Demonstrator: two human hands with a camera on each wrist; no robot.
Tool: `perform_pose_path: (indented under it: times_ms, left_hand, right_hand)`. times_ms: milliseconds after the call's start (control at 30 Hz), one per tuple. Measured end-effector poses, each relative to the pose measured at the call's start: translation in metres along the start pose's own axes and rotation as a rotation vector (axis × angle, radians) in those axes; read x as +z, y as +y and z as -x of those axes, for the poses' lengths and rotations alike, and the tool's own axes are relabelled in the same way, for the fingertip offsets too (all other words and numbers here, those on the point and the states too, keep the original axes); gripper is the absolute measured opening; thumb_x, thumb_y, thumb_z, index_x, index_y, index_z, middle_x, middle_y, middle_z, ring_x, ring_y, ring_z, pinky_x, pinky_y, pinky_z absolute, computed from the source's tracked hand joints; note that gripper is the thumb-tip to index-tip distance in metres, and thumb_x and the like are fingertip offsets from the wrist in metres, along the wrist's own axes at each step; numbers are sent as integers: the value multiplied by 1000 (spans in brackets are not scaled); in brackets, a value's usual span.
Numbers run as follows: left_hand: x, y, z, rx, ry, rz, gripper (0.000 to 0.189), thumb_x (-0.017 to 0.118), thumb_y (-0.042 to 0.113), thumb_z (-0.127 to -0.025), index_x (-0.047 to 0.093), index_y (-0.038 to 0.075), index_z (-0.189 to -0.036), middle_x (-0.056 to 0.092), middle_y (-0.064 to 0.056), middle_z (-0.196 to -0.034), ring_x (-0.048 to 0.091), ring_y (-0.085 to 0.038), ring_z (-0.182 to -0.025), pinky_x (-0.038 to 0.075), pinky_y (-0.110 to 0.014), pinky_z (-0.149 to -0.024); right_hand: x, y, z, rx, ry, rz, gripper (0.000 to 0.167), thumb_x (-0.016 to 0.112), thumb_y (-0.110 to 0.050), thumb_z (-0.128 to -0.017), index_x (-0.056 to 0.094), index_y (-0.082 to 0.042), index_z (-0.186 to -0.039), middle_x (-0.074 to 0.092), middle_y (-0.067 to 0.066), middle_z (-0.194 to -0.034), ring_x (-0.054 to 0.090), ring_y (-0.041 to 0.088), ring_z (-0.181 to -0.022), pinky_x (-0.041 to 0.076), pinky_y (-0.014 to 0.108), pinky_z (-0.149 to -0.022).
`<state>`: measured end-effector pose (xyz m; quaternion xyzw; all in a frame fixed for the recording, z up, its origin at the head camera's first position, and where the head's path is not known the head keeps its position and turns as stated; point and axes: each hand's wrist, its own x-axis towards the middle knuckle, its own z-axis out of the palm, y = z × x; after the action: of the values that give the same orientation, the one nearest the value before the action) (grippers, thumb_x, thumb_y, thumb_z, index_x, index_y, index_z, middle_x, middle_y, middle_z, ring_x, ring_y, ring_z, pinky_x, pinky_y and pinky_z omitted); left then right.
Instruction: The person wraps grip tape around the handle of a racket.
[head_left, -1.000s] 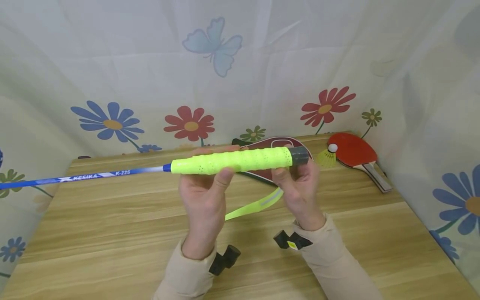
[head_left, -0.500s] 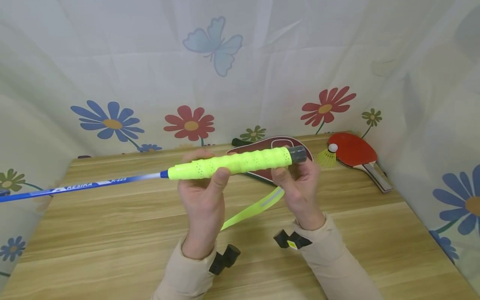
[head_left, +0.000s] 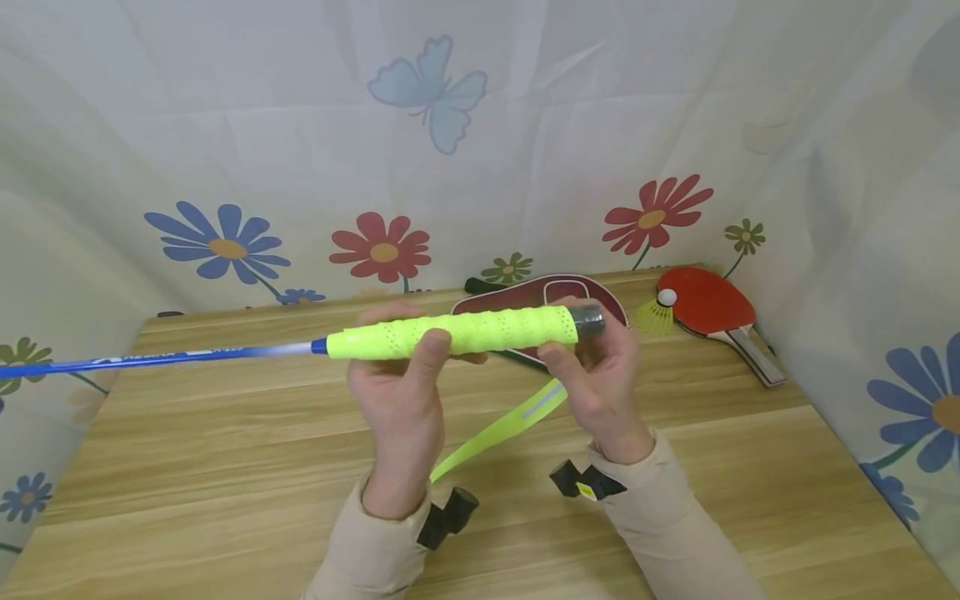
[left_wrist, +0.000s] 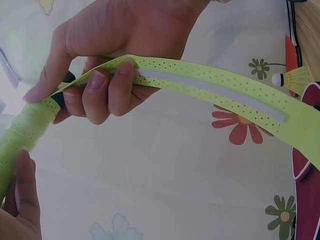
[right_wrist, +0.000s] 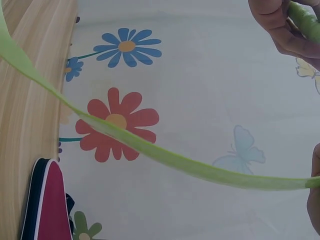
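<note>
A badminton racket with a blue shaft (head_left: 172, 358) lies level across the head view, its head out of frame at left. Neon yellow grip tape (head_left: 502, 329) is wound in overlapping turns round its handle, leaving a dark butt end (head_left: 588, 319) bare. My left hand (head_left: 401, 408) holds the handle from below, thumb along its near side. My right hand (head_left: 603, 392) pinches the tape by the butt end. In the left wrist view, a loose perforated tape tail (left_wrist: 215, 90) with a pale strip runs over the right hand's curled fingers (left_wrist: 95, 100).
Behind the hands, a dark red racket cover (head_left: 517, 296) lies on the wooden table (head_left: 225, 467). At the back right are a yellow shuttlecock (head_left: 657, 312) and a red table tennis bat (head_left: 708, 300). Flowered curtains (head_left: 525, 167) enclose the table.
The racket handle has shifted slightly left and turned between my hands. The shaft dipped, then came back nearly level. The hanging tape tail reaches a little lower.
</note>
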<state>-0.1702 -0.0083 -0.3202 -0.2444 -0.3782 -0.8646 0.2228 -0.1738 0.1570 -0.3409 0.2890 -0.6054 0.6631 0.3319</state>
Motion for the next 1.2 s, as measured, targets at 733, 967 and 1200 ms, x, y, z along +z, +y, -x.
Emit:
perform_pose_path:
  times_ms: [733, 967, 1200]
  left_hand:
    - [5, 2, -2, 25, -161, 61, 27, 61, -9, -91, 50, -1, -114, 66, -25, -111, 62, -47, -105, 53, -52, -90]
    - [4, 1, -1, 25, -96, 87, 27, 62, -4, -92, 47, -4, -113, 65, -26, -109, 64, -46, -101, 53, -54, -86]
    - [3, 1, 0, 14, -51, 121, 25, 62, -5, -91, 52, -1, -113, 66, -27, -107, 66, -44, -98, 52, -56, -84]
  right_hand:
    - [0, 3, 0, 29, -65, -157, 27, 55, -25, -100, 59, 0, -112, 41, 5, -62, 36, 15, -48, 30, 26, -39]
    - [-1, 1, -1, 13, -113, -184, 34, 53, -20, -101, 54, 3, -126, 43, 6, -66, 36, 16, -48, 29, 25, -39]
    - [-2, -2, -2, 5, -114, -102, 38, 64, -25, -95, 57, 0, -123, 47, 4, -70, 40, 12, -52, 33, 24, -41]
